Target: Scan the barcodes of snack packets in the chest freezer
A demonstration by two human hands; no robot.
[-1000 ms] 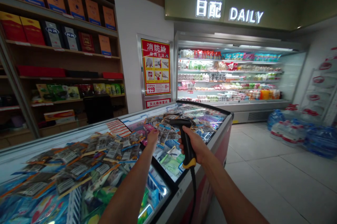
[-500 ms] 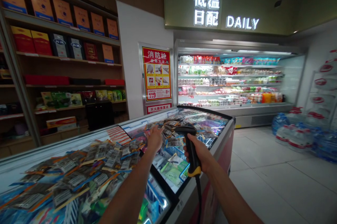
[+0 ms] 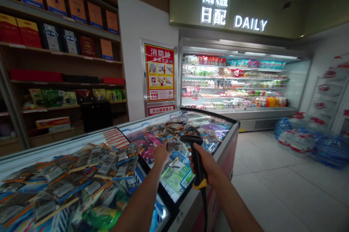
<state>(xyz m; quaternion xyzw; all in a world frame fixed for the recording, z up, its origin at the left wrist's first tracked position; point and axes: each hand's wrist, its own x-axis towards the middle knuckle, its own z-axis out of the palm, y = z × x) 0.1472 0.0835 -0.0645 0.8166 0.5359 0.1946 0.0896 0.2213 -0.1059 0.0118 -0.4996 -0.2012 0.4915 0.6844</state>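
Observation:
My right hand (image 3: 205, 161) is wrapped round the grip of a black and yellow barcode scanner (image 3: 199, 168), held upright above the front edge of the chest freezer (image 3: 227, 135). Its cable hangs down from the handle. My left hand (image 3: 161, 155) reaches over the freezer's glass top, at the near edge of a pile of small flat packets (image 3: 180, 130). Its fingers are partly hidden and blurred, so their grip cannot be made out. Beside it, a pink package (image 3: 148, 145) shows. A second pile of dark packets with orange and blue edges (image 3: 89, 165) covers the left glass.
Green bags (image 3: 174, 175) and blue baskets show through the glass. Shelves with boxes (image 3: 76, 8) stand at the left. A lit refrigerated display (image 3: 234, 112) is at the back. Bottled water packs (image 3: 298, 143) stand on the tiled floor (image 3: 272, 184) at the right.
My left hand has shifted slightly down, its fingers no longer pointing left, and more of the pink package shows. The scanner stays in my right hand. The view has turned a little.

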